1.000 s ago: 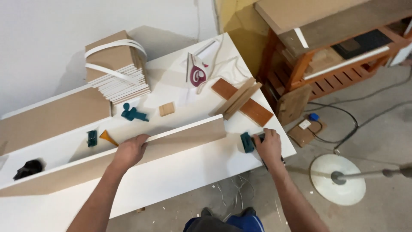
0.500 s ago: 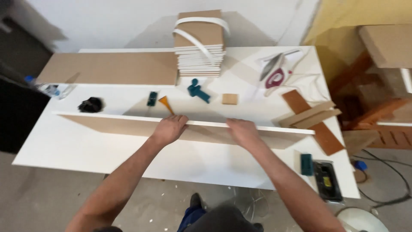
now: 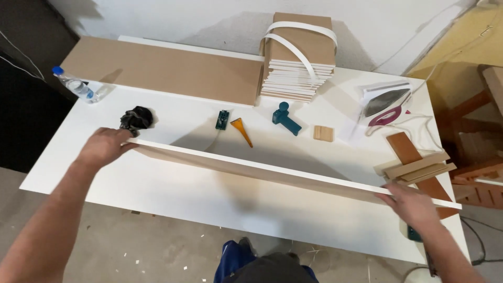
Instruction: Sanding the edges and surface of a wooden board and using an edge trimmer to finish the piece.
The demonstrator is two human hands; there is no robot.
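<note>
- White worktop [image 3: 173, 188] is standing against a pale wall, carrying a stack of boards [image 3: 298, 68], an iron [image 3: 385, 105] and small tools.
- Left hand [image 3: 102, 147] and right hand [image 3: 414, 204], fingers closed, are gripping the ends of a long board [image 3: 262, 167] standing on edge across the worktop.
- Board is looking thin, white-edged and brown-faced; it could tip or sag, sweeping the orange scraper [image 3: 241, 130] or wood strips [image 3: 419, 167] aside.
</note>
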